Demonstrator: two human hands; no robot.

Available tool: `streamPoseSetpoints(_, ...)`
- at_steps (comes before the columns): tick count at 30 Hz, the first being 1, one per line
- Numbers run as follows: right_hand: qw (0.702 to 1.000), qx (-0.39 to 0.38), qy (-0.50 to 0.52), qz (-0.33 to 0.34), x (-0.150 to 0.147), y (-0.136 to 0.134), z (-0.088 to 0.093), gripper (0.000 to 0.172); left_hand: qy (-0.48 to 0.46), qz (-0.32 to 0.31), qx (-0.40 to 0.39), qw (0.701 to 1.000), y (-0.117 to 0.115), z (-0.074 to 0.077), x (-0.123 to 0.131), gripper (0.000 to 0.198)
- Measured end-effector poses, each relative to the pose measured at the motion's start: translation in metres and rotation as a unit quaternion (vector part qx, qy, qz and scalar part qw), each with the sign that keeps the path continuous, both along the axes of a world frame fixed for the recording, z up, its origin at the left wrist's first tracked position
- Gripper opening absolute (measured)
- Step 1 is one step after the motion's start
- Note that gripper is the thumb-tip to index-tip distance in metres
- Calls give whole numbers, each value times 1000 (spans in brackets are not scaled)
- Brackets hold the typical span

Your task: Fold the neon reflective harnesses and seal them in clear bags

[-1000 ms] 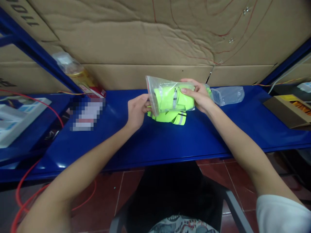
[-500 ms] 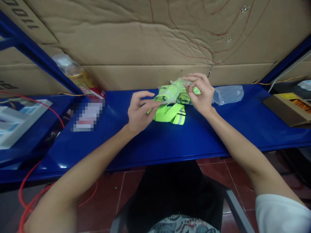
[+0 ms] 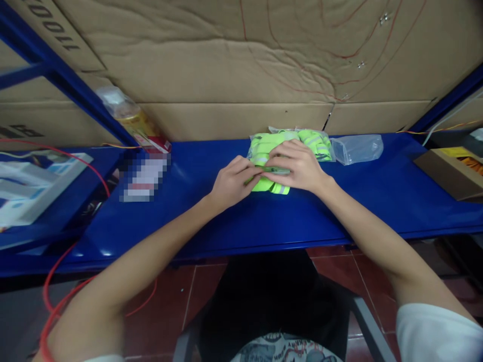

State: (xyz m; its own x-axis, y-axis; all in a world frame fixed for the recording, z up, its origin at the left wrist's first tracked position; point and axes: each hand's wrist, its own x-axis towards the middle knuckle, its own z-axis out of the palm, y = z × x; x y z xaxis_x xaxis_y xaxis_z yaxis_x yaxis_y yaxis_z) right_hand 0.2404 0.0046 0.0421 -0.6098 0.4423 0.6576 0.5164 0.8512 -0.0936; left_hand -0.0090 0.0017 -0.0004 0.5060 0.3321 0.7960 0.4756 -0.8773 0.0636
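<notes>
A clear plastic bag holding neon-yellow reflective bands (image 3: pixel 289 142) lies on the blue shelf (image 3: pixel 234 221) near the cardboard wall. My left hand (image 3: pixel 232 182) and my right hand (image 3: pixel 294 166) meet at the bag's near edge, fingers pressed together pinching it along its opening. A second folded neon-yellow band with grey stripes (image 3: pixel 273 186) lies on the shelf under my hands, partly hidden by them.
An empty clear bag (image 3: pixel 358 148) lies to the right. A plastic bottle (image 3: pixel 130 118) leans against the blue post at left, beside a blurred packet (image 3: pixel 145 176). A cardboard box (image 3: pixel 451 171) sits far right, white boxes (image 3: pixel 33 181) far left, a red cable (image 3: pixel 56 301) below.
The bag was held up in the air; now it lies flat on the shelf. Both hands came down and closed together on its near edge.
</notes>
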Motion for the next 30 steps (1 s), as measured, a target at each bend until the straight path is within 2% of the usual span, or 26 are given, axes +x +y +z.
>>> streamPoseSetpoints(3, 999, -32, 8, 27, 6, 10, -3, 40, 2, -5, -18, 1000, 1, 1, 0, 11)
streamPoseSetpoints(5, 999, -26, 7, 21, 10, 12, -3, 43, 5, -3, -21, 1000, -1, 1, 3, 11)
streamPoseSetpoints(8, 999, 21, 15, -28, 10, 8, -1, 47, -22, 8, -27, 999, -4, 1, 6, 10)
streamPoseSetpoints(11, 995, 57, 13, -78, 3, -4, 0, 51, -114, 18, -78, 990, -6, 4, 9, 10)
streamPoseSetpoints(14, 997, 41, 1, -68, -8, -15, -3, 53, -263, 26, -178, 948, -6, 9, 10, 20)
streamPoseSetpoints(16, 998, 13, 11, -57, -15, -19, -5, 50, -334, -2, -246, 910, -4, 11, 11, 29)
streamPoseSetpoints(18, 998, -17, 26, -55, -20, -20, -7, 48, -356, -50, -310, 880, -4, 9, 12, 32)
streamPoseSetpoints(20, 997, -44, 33, -59, -22, -19, -8, 49, -342, -88, -349, 868, -4, 4, 13, 31)
streamPoseSetpoints(24, 994, -78, 29, -71, -23, -19, -8, 49, -264, -102, -331, 900, -5, -3, 12, 27)
streamPoseSetpoints(30, 995, -73, -8, -66, -23, -19, -9, 41, -202, -90, -290, 931, -5, 0, 9, 21)
